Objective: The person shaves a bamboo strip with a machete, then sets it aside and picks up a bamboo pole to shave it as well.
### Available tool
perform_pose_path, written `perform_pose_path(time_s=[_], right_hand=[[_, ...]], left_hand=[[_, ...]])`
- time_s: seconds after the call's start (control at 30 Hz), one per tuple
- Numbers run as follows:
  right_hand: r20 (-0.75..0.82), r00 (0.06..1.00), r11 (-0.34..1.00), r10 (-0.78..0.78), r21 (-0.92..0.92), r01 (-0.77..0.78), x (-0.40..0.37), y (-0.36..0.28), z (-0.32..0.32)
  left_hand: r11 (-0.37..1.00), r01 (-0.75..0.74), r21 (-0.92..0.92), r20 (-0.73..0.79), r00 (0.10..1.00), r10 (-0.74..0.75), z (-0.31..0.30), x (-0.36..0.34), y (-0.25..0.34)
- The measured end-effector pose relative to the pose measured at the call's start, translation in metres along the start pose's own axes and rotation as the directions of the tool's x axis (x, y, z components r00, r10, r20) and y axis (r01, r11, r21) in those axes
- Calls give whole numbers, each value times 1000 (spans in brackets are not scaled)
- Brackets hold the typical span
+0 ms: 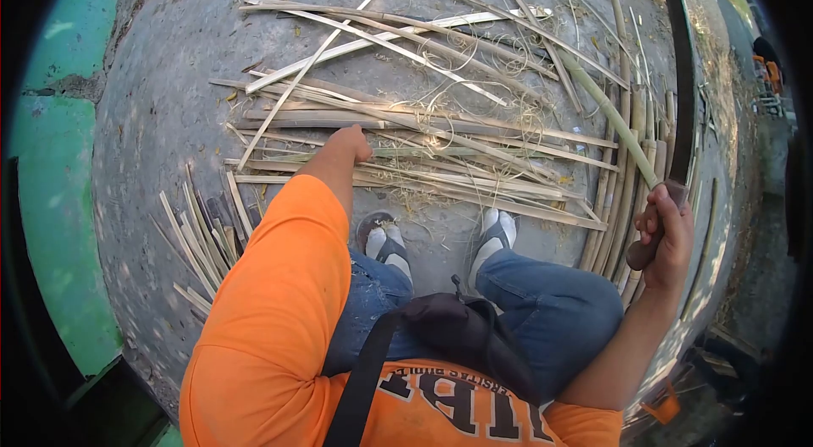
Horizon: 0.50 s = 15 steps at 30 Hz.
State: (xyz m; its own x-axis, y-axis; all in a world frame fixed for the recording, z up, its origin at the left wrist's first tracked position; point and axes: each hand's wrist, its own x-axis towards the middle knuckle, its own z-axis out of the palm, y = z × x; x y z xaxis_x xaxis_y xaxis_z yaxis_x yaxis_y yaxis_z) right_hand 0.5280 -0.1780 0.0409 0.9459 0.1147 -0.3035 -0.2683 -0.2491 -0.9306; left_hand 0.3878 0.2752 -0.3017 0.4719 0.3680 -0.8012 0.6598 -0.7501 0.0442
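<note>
In my raised right hand (665, 227) at the right is a machete (680, 66), my fingers wrapped round its brown handle. Its long dark blade points up, away from me. My left hand (349, 145) is low over the pile of split bamboo strips (474, 180) in front of my feet. Its fingers are curled, and whatever they hold, if anything, is hidden from me. Dark bamboo strips (296, 118) lie right beside that hand. Thin curled shavings (440, 129) are scattered over the pile.
More long strips (381, 41) lie crossed farther out on the concrete ground (186, 49). Bamboo poles (622, 184) lie along the right, near the machete. A bundle of short strips (199, 235) is at the left, by a green surface (59, 151). My sandalled feet (389, 248) are close to the pile.
</note>
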Motion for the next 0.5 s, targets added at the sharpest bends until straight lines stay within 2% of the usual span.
perform_pose_path(time_s=[0.07, 0.17, 0.27, 0.47, 0.5], right_hand=[[9, 1000, 1000, -17, 6, 17, -1, 0, -1], [5, 1000, 1000, -10, 26, 10, 1, 2, -3], [-28, 1000, 998, -1, 57, 3, 1, 2, -2], [-33, 999, 997, 26, 76, -23, 4, 2, -6], [-34, 999, 996, 25, 84, -22, 5, 2, -5]], left_hand=[[1000, 9, -17, -44, 999, -9, 3, 4, 0], [998, -29, 52, 19, 999, 28, 6, 5, 4], [951, -186, 245, 43, 983, 181, 23, 10, 5], [957, -208, 202, 144, 973, 181, 20, 9, 7], [945, -211, 249, 185, 968, 167, 20, 12, 7]])
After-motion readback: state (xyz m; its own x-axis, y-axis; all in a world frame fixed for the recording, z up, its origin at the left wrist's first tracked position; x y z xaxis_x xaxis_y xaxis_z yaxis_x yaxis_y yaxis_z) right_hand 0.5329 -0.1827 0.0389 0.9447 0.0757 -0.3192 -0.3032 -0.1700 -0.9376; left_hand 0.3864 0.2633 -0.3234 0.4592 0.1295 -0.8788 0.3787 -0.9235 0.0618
